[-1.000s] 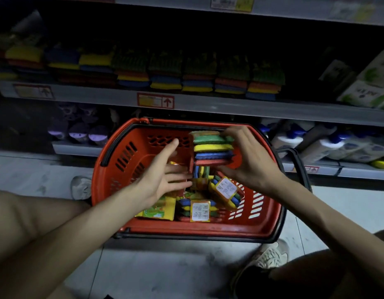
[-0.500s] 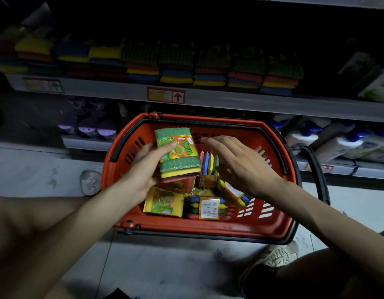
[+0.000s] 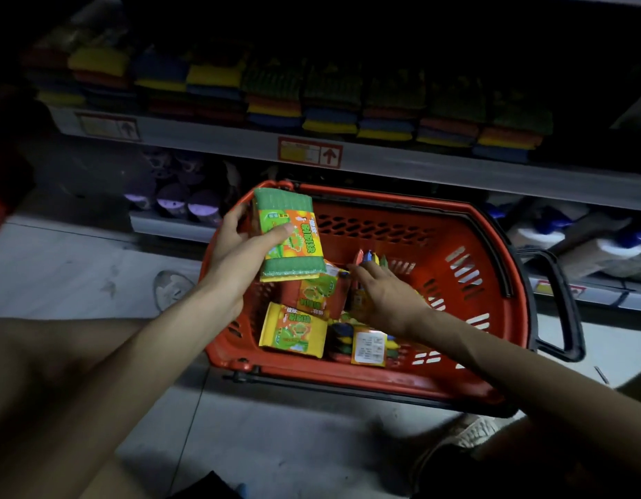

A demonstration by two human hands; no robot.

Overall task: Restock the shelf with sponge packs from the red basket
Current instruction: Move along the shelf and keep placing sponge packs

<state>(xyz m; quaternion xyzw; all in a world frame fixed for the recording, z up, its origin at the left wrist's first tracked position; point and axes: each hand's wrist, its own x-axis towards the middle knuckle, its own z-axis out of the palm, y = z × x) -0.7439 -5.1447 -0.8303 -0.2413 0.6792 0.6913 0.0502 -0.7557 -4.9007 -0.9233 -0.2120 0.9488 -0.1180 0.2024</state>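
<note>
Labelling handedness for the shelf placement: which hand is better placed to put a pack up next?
Left. The left hand grips a sponge pack raised above the red basket rim, towards the shelf; the right hand is down among packs in the basket.

red basket (image 3: 455, 246) – perforated plastic, sponge pack (image 3: 290, 239) – glossy wrap

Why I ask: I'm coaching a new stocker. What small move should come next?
Probably raise the pack in the left hand to the shelf. That hand grips it clear above the basket rim, the row of sponges sits just above, and the right hand reaches among the other packs in the basket.
</note>
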